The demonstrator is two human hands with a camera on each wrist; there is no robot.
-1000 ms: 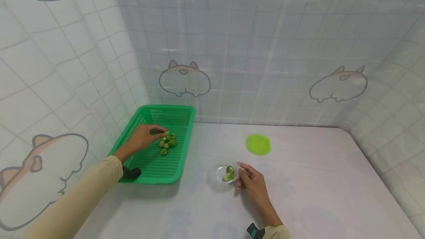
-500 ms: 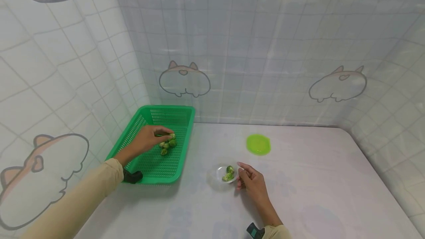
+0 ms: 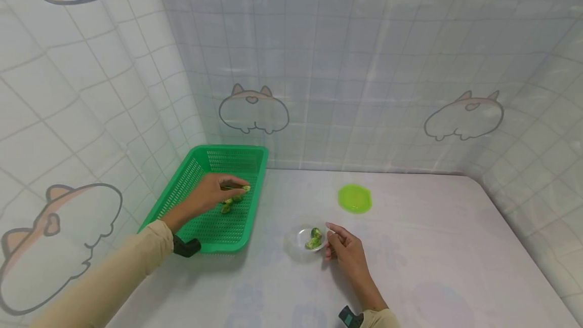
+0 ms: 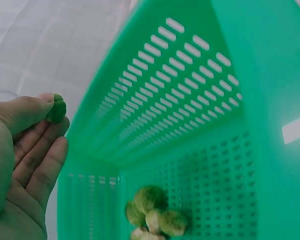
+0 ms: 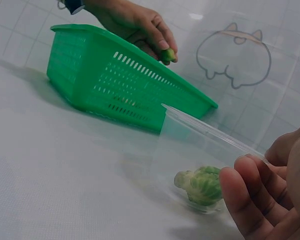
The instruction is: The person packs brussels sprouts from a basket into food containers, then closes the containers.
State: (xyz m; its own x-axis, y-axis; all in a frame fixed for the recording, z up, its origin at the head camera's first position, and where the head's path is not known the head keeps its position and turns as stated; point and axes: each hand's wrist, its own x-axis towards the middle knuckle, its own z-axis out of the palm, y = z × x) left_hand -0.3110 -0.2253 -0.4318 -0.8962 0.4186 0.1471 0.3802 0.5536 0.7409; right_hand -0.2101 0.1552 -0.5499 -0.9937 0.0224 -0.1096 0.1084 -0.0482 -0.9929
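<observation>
While the left hand point(image 3: 210, 195) pinches a sprout point(image 4: 55, 108) above the green basket point(image 3: 191, 176), the clear bowl point(image 3: 306, 239) lies to its right on the table point(image 3: 432, 247), steadied by the right hand's point(image 3: 346, 252) curled grip.

Left hand point(image 3: 214, 194) lifted sprout point(image 3: 246, 188) off pile, now above basket point(image 3: 255, 153).

A round lime-green lid point(image 3: 355, 199) is seen lying flat on the pale counter point(image 3: 446, 257), well apart from the other items and towards the back. The counter is enclosed behind and at both sides by a tiled white curtain point(image 3: 364, 80), on which cartoon animals are printed.
</observation>
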